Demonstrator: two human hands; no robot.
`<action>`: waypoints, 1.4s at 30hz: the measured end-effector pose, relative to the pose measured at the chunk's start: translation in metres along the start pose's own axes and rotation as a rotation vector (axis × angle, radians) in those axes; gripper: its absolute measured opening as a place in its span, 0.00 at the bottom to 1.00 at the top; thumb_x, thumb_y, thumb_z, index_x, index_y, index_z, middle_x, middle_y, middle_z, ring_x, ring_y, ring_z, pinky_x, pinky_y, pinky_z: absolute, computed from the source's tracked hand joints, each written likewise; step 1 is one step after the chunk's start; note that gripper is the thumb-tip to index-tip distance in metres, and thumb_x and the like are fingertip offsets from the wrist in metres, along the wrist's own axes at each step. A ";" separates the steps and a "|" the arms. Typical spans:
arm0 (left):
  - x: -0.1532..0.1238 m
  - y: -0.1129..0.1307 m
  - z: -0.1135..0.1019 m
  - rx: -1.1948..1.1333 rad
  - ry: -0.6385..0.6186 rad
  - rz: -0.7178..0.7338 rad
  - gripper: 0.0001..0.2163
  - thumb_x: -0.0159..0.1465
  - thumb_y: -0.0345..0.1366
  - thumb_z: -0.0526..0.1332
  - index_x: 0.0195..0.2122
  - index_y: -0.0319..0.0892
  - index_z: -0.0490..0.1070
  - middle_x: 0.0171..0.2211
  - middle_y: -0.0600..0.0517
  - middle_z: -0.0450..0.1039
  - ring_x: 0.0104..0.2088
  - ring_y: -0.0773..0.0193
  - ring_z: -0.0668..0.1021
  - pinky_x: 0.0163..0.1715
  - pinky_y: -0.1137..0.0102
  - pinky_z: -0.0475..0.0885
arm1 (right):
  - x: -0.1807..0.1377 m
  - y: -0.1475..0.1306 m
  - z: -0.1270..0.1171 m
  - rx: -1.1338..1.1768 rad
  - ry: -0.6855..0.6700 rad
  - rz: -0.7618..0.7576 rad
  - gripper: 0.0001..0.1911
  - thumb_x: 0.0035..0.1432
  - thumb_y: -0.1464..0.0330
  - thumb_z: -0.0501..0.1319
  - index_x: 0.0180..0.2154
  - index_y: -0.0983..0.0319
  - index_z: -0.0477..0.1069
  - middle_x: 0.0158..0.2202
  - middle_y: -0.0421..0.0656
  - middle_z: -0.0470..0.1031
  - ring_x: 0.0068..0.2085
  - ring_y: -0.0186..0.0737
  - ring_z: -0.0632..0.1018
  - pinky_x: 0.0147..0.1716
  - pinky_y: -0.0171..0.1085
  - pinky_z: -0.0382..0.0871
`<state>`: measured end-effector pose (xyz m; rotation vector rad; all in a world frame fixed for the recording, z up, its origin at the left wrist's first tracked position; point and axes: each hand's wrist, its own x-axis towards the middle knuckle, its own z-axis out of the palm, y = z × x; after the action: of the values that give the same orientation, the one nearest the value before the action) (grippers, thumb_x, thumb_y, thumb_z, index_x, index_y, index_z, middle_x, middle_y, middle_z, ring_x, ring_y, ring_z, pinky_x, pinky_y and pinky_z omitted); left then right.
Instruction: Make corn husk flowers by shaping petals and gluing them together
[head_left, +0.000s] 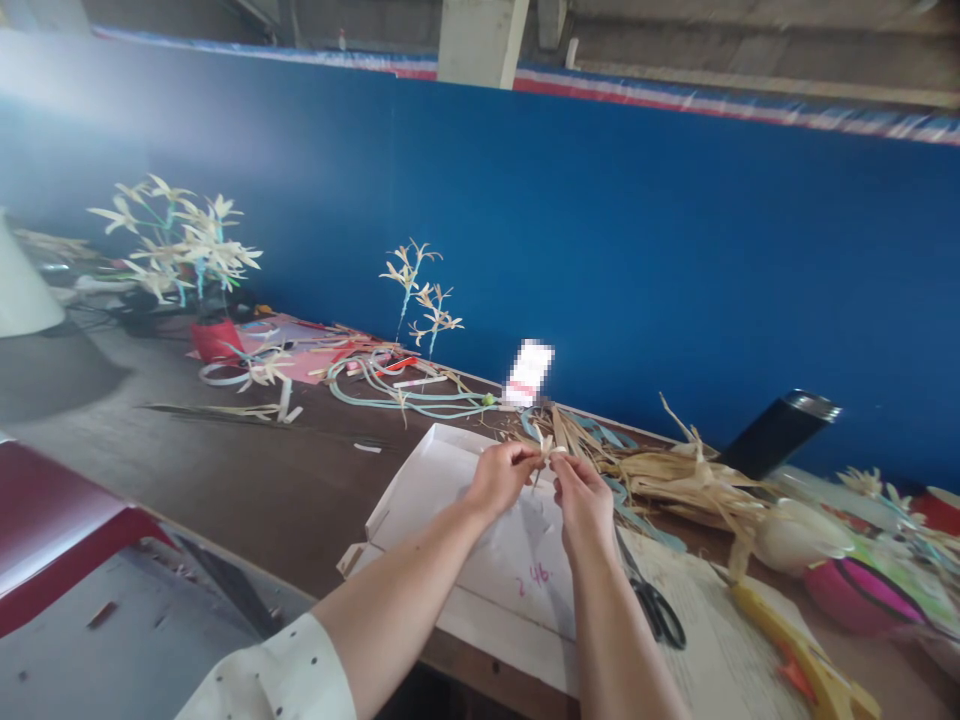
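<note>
Small pale piece [547,447], petal-like, held just above the middle of the frame's lower half. Left hand [504,478]: thumb and fingers pinching the piece from its left. Right hand [585,498]: thumb and fingertips closed on it from its right; exact fingertip contact too small to resolve. A thin stem points down between the hands.

Beneath the hands, lower centre: open white cardboard tray [457,520], pink handwriting inside. Just right of the right forearm: scissors [660,612], black handles toward the bottom of the frame, lying partly over a printed sheet [697,620]. Lower right: yellow tool [795,645] with an orange part; above it, a bright pink pouch [862,596].

Right of centre, beyond the hands: heap of dried tan husks [667,475]; a dark cylindrical bottle [776,440] leans behind it. Centre: blurred-out bright rectangle [529,372]. Left of that, loops of pale blue-green cord [405,402] and two upright flower sprigs [410,268].

Left of frame: red pot [216,342] bearing pale flowers [199,245]. Blue panel [637,240] spans the background.
</note>
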<state>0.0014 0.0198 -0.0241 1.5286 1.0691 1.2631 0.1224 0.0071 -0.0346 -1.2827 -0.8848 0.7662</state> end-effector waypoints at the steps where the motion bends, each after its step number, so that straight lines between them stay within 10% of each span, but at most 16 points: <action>1: 0.000 -0.001 0.000 0.007 0.008 0.004 0.10 0.55 0.40 0.60 0.31 0.41 0.76 0.25 0.55 0.74 0.22 0.71 0.72 0.25 0.77 0.65 | 0.000 0.000 0.000 0.001 -0.001 -0.001 0.19 0.40 0.55 0.66 0.29 0.65 0.74 0.15 0.34 0.60 0.16 0.28 0.58 0.14 0.30 0.49; 42: -0.003 0.005 -0.002 0.152 0.042 0.030 0.10 0.57 0.40 0.58 0.29 0.42 0.76 0.18 0.56 0.70 0.21 0.70 0.71 0.24 0.76 0.62 | -0.007 -0.010 0.002 -0.078 -0.015 -0.026 0.17 0.42 0.57 0.65 0.27 0.65 0.75 0.15 0.35 0.61 0.18 0.30 0.58 0.18 0.31 0.52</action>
<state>-0.0003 0.0158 -0.0203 1.6427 1.1968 1.2636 0.1173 0.0003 -0.0253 -1.3326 -0.9496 0.7273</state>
